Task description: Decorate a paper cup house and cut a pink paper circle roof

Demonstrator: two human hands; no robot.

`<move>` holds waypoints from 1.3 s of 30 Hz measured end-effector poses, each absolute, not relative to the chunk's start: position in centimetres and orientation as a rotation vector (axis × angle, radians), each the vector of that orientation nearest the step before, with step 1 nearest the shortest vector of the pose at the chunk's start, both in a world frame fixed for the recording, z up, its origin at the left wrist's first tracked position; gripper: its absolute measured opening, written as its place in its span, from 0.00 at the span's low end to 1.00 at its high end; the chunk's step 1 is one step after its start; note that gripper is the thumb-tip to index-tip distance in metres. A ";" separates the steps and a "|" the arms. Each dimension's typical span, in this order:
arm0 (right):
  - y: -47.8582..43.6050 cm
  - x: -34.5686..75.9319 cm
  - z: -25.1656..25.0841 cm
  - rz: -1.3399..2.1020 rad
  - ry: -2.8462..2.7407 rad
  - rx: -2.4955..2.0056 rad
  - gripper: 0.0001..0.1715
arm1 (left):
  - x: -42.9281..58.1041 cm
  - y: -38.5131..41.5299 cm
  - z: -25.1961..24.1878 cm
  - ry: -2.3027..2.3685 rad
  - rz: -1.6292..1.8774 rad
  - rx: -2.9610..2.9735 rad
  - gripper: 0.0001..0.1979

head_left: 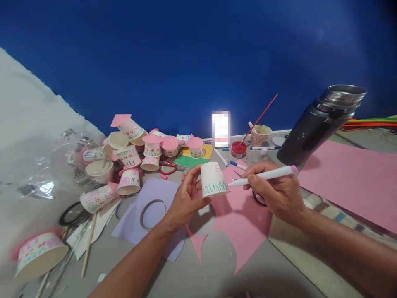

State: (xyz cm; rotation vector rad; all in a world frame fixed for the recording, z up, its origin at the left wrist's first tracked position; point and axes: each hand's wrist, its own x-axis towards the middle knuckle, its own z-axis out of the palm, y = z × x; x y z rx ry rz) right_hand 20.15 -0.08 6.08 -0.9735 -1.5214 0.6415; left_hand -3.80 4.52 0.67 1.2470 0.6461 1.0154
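My left hand [189, 194] grips a white paper cup [212, 176] held upside down above the table. Green zigzag grass runs along the cup's lower rim, and a small pink window is drawn near its top right. In my right hand [276, 190] is a white felt-tip marker [268, 173] with a pink end. The marker's tip is at the cup's right side, by the grass; whether it touches cannot be made out. Below both hands lies pink paper [240, 223] with curved cutouts. Scissors [259, 198] are partly hidden behind my right hand.
Decorated paper cups [128, 155] with pink paper tops crowd the left. Purple paper [142, 244] carries a tape ring [145, 225]. A red paint jar [238, 150] with a brush, a patterned cup [260, 135] and a dark flask [319, 124] stand at the back right.
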 end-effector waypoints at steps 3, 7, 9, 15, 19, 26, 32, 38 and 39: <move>-0.1 20.1 6.0 0.638 -1.528 -0.959 0.11 | -3.6 4.4 0.5 0.639 1.003 1.183 0.43; -0.1 20.1 5.8 0.630 -1.550 -0.903 0.08 | -3.5 4.3 0.5 0.653 1.002 1.164 0.43; -0.2 20.0 5.7 0.625 -1.562 -0.884 0.07 | -3.5 4.3 0.6 0.654 1.004 1.166 0.43; -0.4 20.0 5.4 0.647 -1.609 -0.898 0.06 | -3.3 4.2 0.9 0.622 1.008 1.195 0.41; -0.3 20.0 5.3 0.648 -1.635 -0.933 0.07 | -3.3 4.2 0.9 0.623 1.010 1.201 0.40; -0.3 20.0 5.6 0.618 -1.655 -0.950 0.09 | -3.4 4.2 0.9 0.647 1.000 1.203 0.41; -0.2 20.1 5.8 0.622 -1.586 -0.912 0.09 | -3.4 4.3 0.6 0.634 1.006 1.160 0.42; -0.1 20.0 5.8 0.630 -1.577 -0.910 0.09 | -3.4 4.2 0.8 0.681 1.000 1.125 0.44; -0.1 19.9 5.8 0.627 -1.586 -0.906 0.09 | -3.4 4.2 0.8 0.684 0.999 1.124 0.44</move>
